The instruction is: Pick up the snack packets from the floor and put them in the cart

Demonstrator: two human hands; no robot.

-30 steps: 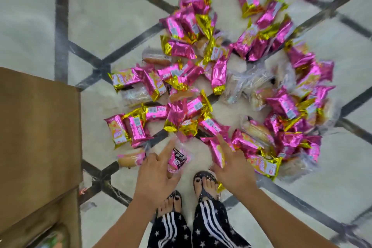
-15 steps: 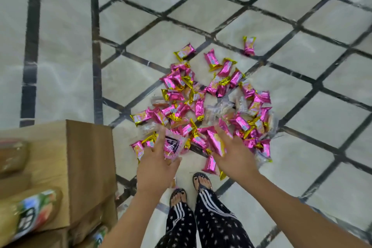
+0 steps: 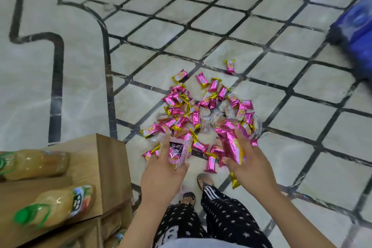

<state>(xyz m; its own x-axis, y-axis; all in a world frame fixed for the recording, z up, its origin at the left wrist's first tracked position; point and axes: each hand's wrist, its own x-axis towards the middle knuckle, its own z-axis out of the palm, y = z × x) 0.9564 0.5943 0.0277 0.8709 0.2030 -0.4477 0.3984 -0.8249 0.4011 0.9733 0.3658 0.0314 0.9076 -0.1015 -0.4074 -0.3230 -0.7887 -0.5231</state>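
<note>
Far left: two juice bottles [image 3: 34, 164], blurred, lie on top of a cardboard box [image 3: 109, 167]. No cart frame shows, so I cannot tell whether this load sits in the cart. Next along, the left hand [image 3: 163, 173] is held up off the floor, fingers curled round a pale pink packet with a dark label [image 3: 178, 152]. Centre: the pile of snack packets [image 3: 193, 110] lies on the tiled floor [image 3: 302, 119], pink and gold foil mixed with a few clear wrappers, heaped just ahead of the person's sandalled feet [image 3: 205, 180]. One stray packet [image 3: 230, 66] lies apart at the far edge. Right of the pile, the right hand [image 3: 250, 164] is also lifted, gripping a larger pink foil packet [image 3: 231, 147]; whether more are tucked beneath it is hard to say. Far right, a blue object [image 3: 358, 32], too blurred to name. My reading: the pickup of this handful is made and the drop-off is not yet done. The next move calls for carrying both loads to the cart, probably leftward by the boxes, and letting go only once over it. The foil looks slick, so a loose hold could shed a packet. The heap on the floor is large, so the job looks early.
</note>
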